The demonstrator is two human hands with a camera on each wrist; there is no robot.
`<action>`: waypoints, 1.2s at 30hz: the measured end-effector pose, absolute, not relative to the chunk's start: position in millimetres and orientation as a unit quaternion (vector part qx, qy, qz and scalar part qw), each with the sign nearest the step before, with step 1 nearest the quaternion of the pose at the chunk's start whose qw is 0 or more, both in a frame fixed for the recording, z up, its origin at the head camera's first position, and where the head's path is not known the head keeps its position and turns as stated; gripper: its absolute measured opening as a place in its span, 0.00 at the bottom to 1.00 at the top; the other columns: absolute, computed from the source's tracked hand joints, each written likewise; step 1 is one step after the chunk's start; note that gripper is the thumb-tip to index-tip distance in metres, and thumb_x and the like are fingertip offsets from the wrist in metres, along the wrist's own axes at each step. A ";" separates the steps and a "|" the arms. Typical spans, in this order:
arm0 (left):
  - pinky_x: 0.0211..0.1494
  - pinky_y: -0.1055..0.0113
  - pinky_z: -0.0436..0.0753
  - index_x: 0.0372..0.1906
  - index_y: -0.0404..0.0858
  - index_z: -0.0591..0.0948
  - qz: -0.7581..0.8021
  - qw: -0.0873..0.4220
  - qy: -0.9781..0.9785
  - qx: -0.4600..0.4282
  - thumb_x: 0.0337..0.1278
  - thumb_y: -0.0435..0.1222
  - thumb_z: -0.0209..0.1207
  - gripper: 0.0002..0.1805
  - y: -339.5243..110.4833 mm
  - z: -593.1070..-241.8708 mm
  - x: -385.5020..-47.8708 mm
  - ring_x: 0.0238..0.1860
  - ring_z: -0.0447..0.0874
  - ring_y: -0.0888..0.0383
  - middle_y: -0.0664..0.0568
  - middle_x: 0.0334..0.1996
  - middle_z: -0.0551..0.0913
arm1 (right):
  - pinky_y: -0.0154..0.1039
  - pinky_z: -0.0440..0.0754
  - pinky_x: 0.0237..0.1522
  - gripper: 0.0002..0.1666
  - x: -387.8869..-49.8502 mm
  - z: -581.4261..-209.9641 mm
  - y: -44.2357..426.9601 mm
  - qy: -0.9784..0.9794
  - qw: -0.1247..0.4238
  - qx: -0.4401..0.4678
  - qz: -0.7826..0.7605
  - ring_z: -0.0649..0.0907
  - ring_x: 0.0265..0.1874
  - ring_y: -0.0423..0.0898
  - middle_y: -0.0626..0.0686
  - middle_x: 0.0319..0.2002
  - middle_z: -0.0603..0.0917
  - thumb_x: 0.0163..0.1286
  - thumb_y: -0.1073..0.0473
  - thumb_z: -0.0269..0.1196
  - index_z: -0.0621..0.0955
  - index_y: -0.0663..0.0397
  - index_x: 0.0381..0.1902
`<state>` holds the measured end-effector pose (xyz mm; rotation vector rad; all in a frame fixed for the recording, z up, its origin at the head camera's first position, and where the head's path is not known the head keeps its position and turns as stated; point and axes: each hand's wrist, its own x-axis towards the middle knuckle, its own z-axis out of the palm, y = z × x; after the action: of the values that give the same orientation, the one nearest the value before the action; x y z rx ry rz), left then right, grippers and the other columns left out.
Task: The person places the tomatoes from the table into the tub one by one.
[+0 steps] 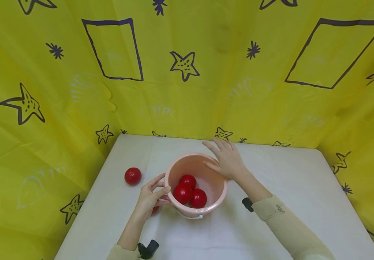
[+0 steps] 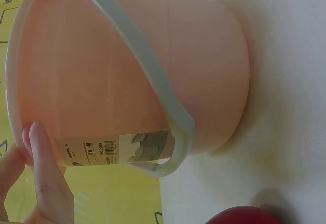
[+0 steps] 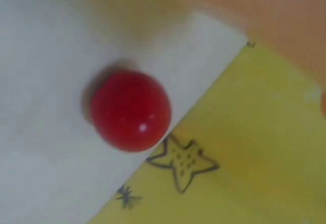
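A pink bucket (image 1: 217, 202) stands on the white table with several glossy red balls (image 1: 182, 193) inside, three visible. Its pale handle (image 2: 147, 66) hangs down the side, near a printed label (image 2: 109, 150). My left hand (image 1: 151, 195) pinches the left rim, thumb over the edge and fingers outside. Above the right rim, my right hand (image 1: 229, 159) has its fingers spread and holds nothing. Another red ball (image 3: 132, 111) lies on the table in the right wrist view; the head view hides it behind the right hand or arm.
One red ball (image 1: 133, 176) lies left of the bucket. A further red ball (image 1: 155, 209) is mostly covered by the left hand. Yellow patterned curtain (image 1: 187, 101) hangs behind and along both sides of the white table (image 1: 271, 231).
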<state>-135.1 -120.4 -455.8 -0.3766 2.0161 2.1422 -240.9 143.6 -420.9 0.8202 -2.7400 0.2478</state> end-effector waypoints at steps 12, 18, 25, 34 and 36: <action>0.30 0.61 0.84 0.63 0.40 0.69 0.718 0.086 0.679 -0.128 0.52 0.31 0.62 0.30 -120.1 -455.4 -135.4 0.25 0.84 0.53 0.48 0.34 0.77 | 0.64 0.55 0.61 0.41 -257.1 -463.3 198.6 -0.981 0.066 0.155 0.096 0.59 0.63 0.60 0.61 0.63 0.62 0.61 0.36 0.54 0.59 0.43 0.67; 0.32 0.58 0.84 0.62 0.41 0.70 0.718 0.089 0.678 -0.130 0.50 0.34 0.64 0.31 -120.0 -455.9 -135.4 0.25 0.84 0.52 0.48 0.34 0.77 | 0.66 0.59 0.59 0.45 -253.0 -496.3 211.6 -0.987 0.026 0.134 0.089 0.63 0.60 0.62 0.63 0.61 0.65 0.56 0.36 0.60 0.61 0.47 0.66; 0.33 0.56 0.84 0.62 0.42 0.70 0.714 0.087 0.682 -0.134 0.52 0.31 0.62 0.29 -119.8 -456.2 -135.2 0.25 0.84 0.52 0.48 0.35 0.77 | 0.68 0.57 0.59 0.51 -250.1 -517.8 215.5 -0.988 -0.018 0.112 0.106 0.62 0.60 0.63 0.63 0.61 0.66 0.48 0.37 0.67 0.62 0.51 0.66; 0.30 0.62 0.84 0.62 0.42 0.69 0.714 0.086 0.682 -0.132 0.52 0.32 0.62 0.29 -119.2 -455.0 -134.7 0.25 0.84 0.53 0.48 0.35 0.77 | 0.68 0.54 0.60 0.52 -250.0 -535.7 217.0 -0.988 -0.047 0.091 0.115 0.62 0.60 0.62 0.64 0.61 0.66 0.48 0.35 0.66 0.62 0.54 0.65; 0.30 0.63 0.84 0.62 0.42 0.70 0.713 0.085 0.683 -0.133 0.53 0.32 0.61 0.29 -119.3 -455.8 -135.2 0.25 0.84 0.52 0.48 0.35 0.77 | 0.68 0.55 0.59 0.52 -249.9 -538.8 217.1 -0.988 -0.042 0.090 0.120 0.62 0.60 0.62 0.64 0.60 0.66 0.49 0.35 0.65 0.62 0.56 0.65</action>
<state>-135.2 -119.3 -455.8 -0.3955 2.0371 2.1268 -249.9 217.1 -538.8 0.2905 -3.1890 0.3865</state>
